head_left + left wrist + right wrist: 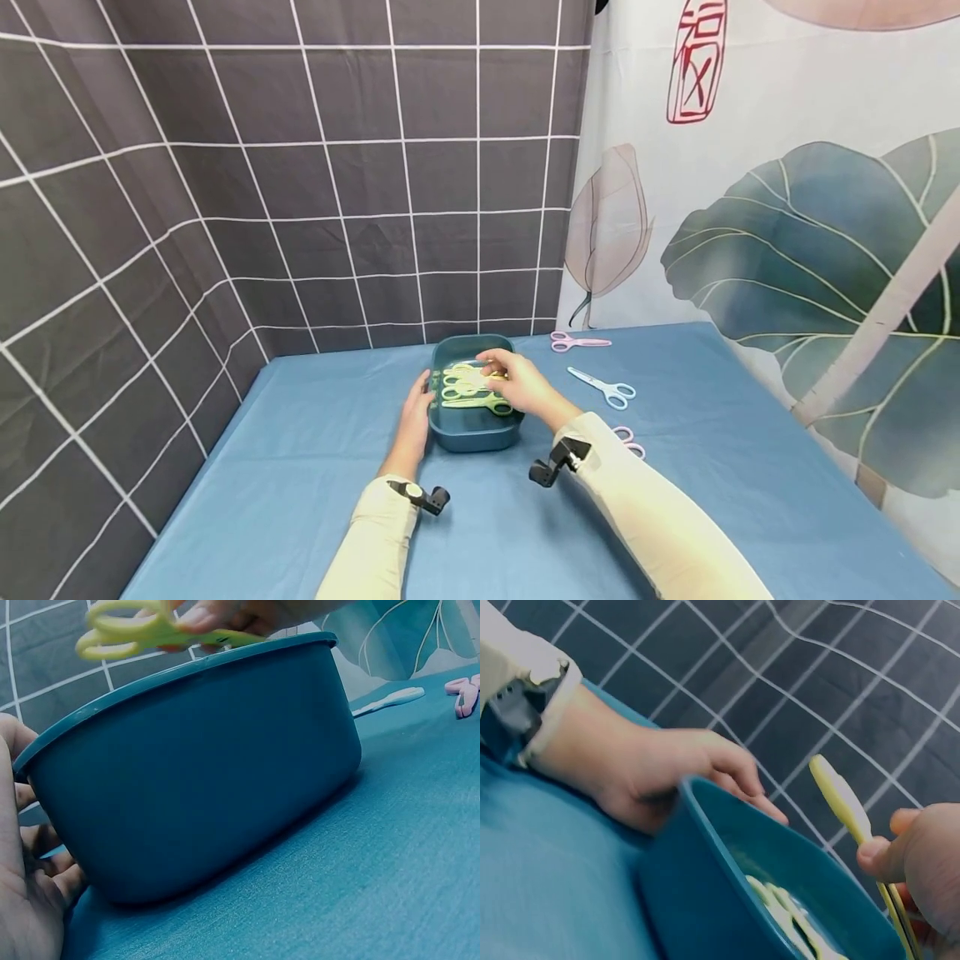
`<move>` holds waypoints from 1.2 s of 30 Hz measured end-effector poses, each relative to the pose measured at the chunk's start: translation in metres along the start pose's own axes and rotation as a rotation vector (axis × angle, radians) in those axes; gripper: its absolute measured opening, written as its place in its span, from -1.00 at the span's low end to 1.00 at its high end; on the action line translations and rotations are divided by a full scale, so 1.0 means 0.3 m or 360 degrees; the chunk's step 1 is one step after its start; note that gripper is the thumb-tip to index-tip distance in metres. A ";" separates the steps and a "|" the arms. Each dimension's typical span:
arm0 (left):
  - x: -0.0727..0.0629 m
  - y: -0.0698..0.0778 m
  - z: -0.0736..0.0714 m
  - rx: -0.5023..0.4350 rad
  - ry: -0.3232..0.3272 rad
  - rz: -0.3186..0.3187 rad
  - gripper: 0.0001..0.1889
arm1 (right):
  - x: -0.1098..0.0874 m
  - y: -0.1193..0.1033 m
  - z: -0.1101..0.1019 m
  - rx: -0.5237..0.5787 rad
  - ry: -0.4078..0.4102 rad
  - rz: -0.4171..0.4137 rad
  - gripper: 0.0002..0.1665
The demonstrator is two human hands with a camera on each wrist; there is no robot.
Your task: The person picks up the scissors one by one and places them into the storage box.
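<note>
A dark teal plastic bin (474, 441) stands on the blue cloth, with several yellow-green scissors (480, 404) lying inside. Over its opening, my right hand (523, 387) pinches a pair of yellow scissors (131, 630) between thumb and fingers. In the right wrist view those scissors tilt, one end pointing up above the rim. My left hand (412, 418) rests against the bin's left outer side, its fingers extended along the wall near the rim. The left wrist view shows the bin's outer wall and hides its contents.
Right of the bin lie pink scissors (581, 342) at the back and light blue scissors (604, 387) nearer. Another pink pair (630, 442) is partly covered by my right sleeve. A dark grid curtain (345, 183) and a printed leaf curtain (795, 233) border the table.
</note>
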State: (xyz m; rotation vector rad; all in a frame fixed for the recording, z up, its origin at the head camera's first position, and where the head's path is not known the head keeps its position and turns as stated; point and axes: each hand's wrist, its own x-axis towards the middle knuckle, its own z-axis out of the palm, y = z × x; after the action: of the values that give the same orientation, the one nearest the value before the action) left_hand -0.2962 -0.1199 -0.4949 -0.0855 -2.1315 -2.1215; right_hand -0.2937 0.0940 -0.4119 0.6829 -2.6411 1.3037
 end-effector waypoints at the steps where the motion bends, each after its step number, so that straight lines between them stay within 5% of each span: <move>1: 0.000 0.004 -0.001 0.0007 0.0001 -0.0011 -0.41 | 0.010 -0.012 0.013 -0.0005 0.0001 0.0029 -0.51; 13: -0.017 0.032 -0.014 0.0039 -0.0031 0.0026 -0.46 | 0.040 -0.030 0.141 -0.0190 -0.0126 0.0188 -0.60; 36: 0.001 0.006 -0.003 0.0050 -0.0025 -0.0026 -0.44 | 0.061 -0.007 0.188 -0.0563 -0.0420 0.0242 -0.77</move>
State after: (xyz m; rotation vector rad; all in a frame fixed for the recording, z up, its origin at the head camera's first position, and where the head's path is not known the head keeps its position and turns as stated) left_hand -0.2962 -0.1207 -0.4930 -0.0819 -2.1810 -2.1019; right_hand -0.3040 0.0428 -0.4400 0.6477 -3.0779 0.7814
